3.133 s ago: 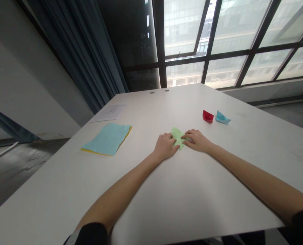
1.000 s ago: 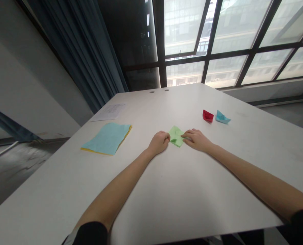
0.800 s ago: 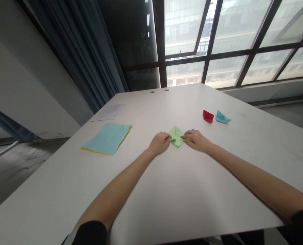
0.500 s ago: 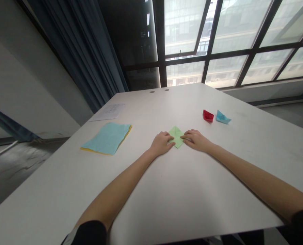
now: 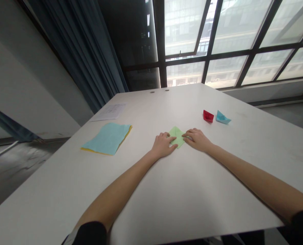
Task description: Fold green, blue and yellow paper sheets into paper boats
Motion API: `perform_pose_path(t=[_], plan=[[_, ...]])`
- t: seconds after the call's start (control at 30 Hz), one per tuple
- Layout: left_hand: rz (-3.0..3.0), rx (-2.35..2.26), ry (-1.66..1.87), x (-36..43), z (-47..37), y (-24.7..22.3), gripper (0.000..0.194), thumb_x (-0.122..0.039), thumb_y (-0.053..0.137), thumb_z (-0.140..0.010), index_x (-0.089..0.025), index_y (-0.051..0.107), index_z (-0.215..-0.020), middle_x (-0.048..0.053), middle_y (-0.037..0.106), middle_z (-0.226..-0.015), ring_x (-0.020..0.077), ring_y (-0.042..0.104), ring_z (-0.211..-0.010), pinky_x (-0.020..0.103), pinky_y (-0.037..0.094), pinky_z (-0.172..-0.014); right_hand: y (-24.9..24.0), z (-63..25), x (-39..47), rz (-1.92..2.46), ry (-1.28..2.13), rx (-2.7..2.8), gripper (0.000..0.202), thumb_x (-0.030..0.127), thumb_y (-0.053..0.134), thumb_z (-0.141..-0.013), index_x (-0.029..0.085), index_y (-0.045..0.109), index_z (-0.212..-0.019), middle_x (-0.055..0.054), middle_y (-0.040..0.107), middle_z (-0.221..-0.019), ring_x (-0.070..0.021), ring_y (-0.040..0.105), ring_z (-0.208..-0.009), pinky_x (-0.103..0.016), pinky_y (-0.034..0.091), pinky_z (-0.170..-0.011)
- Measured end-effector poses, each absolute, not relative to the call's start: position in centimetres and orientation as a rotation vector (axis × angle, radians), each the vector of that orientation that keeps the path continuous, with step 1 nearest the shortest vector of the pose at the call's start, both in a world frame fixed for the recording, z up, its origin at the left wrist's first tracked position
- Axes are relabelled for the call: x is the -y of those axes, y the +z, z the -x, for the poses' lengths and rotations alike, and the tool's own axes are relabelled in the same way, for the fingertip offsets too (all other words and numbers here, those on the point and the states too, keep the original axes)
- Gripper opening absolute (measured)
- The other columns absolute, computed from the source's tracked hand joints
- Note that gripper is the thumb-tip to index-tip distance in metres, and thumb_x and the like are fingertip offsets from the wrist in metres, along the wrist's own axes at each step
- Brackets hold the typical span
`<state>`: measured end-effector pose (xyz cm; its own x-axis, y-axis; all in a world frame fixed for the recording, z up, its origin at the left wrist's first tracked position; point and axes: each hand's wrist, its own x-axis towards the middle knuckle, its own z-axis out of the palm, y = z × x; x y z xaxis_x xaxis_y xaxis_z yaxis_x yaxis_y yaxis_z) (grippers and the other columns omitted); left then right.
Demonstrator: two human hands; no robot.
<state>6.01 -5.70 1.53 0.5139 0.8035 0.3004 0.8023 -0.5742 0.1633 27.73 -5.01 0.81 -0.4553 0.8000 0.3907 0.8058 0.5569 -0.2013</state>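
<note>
A small light-green folded paper [image 5: 176, 133] lies on the white table as a diamond, one point toward me. My left hand [image 5: 164, 143] is on its left side, holding it down with index finger and thumb a little apart on the paper. At the right corner, my right hand [image 5: 196, 139] has thumb and forefinger closed on the edge, its other fingers curled. The fingers cover both side corners. Beyond my right hand stand a red paper boat [image 5: 208, 116] and a light-blue paper boat [image 5: 222, 117], side by side.
On the left of the table [image 5: 151, 190] lies a stack of light-blue sheets [image 5: 109, 137] with yellow edges showing beneath. Behind it is a printed white sheet [image 5: 110, 111]. Two round dark inserts mark the far edge, with a blue curtain [image 5: 90, 51] and windows behind.
My left hand has slid slightly right, its thumb now further over the lower part of the green paper. My right hand has shifted a touch. The boats and sheets stay put.
</note>
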Motion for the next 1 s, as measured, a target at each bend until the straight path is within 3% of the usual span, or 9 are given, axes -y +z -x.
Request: perform_pose_path(t=[0.37,0.63,1.0], plan=[[-2.471,-1.720,0.677,5.1,-5.9,1.0,0.068,-0.064,0.058,-0.060,-0.020,0.052,-0.112,0.012,0.053,-0.115,0.0306,0.044,-0.105,0.044,0.033,-0.089,0.4,-27.8,4.8,1.515,-0.084,2.261,0.034,0.040,0.045,-0.082,0.020,0.059,-0.106,-0.010,0.060,-0.102,-0.0236,0.051,-0.094,-0.037,0.037,-0.080],[-2.281,-1.873,0.713,4.5,-5.7,0.9,0.037,-0.044,0.054,-0.071,-0.019,0.059,-0.098,0.011,0.056,-0.109,0.0294,0.046,-0.102,0.045,0.033,-0.086,0.4,-27.8,4.7,1.525,-0.066,2.260,0.033,0.040,0.045,-0.082,0.020,0.059,-0.106,-0.009,0.060,-0.102,-0.0235,0.051,-0.094,-0.036,0.037,-0.080],[-2.293,-1.807,0.792,4.7,-6.0,1.0,0.023,-0.038,0.060,-0.066,-0.021,0.058,-0.081,0.006,0.060,-0.092,0.0250,0.050,-0.092,0.039,0.037,-0.080,0.1,-28.2,4.2,1.413,0.081,2.198,0.025,0.034,0.050,-0.077,0.019,0.057,-0.096,-0.006,0.062,-0.090,-0.0207,0.053,-0.086,-0.034,0.039,-0.076]])
